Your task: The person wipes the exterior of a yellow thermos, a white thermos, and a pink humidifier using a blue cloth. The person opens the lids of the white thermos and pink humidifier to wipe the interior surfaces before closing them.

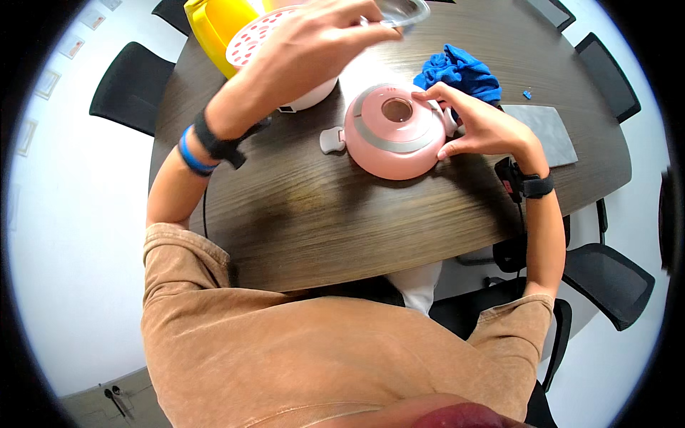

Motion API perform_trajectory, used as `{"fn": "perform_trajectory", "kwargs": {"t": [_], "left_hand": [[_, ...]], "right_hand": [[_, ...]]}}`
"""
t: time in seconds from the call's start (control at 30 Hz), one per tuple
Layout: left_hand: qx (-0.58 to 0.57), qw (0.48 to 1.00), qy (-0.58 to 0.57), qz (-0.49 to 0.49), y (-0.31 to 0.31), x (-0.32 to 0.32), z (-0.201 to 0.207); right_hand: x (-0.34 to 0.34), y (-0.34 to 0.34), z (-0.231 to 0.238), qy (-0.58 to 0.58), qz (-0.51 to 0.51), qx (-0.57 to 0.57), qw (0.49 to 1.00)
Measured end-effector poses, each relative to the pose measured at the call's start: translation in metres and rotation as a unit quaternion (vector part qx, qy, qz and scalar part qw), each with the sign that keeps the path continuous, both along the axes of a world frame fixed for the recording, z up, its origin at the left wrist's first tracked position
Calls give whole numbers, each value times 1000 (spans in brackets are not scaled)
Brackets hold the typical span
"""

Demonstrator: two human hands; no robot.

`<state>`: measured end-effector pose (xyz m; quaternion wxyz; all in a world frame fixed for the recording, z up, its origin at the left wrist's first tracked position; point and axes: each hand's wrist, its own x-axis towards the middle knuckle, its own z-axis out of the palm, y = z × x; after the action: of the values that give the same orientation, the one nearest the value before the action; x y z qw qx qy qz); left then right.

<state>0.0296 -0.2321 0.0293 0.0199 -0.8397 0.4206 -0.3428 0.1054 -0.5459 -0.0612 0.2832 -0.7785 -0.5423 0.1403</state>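
My left hand (321,39) is raised at the top of the view, its fingers closed on a clear, bowl-like cover (405,11) that the upper edge partly cuts off. On the table sits a pink domed lid (396,158) with a round hole in its top, a grey band and white side clips. My right hand (485,125) grips the lid's right side, thumb low on the rim and fingers near the top. Behind my left forearm, partly hidden, stands a white tub (312,98) with a red-dotted round top (251,41).
A yellow container (216,32) stands at the far left of the wooden table (300,214). Beyond my right hand lie a crumpled blue cloth (460,75), a flat grey slab (553,135) and a small blue scrap (527,94). Black chairs (132,85) surround the table.
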Motion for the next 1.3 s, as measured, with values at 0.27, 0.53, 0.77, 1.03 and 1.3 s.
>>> {"fn": "perform_trajectory", "kwargs": {"t": [0.27,0.53,0.77,1.03,1.3], "left_hand": [[61,995,74,-13,2,67,-86],[121,988,89,40,4,83,-121],[-99,982,151,-57,0,72,-114],[30,953,270,-137,-23,-9,-84],[-13,963,246,-108,-16,-1,-104]], "right_hand": [[-9,-10,5,5,-36,-16,999],[-15,-13,9,-5,-46,-24,999],[-20,-13,12,3,-42,-20,999],[42,-29,25,-125,-208,53,969],[83,-26,-13,-112,-201,-80,970]]}}
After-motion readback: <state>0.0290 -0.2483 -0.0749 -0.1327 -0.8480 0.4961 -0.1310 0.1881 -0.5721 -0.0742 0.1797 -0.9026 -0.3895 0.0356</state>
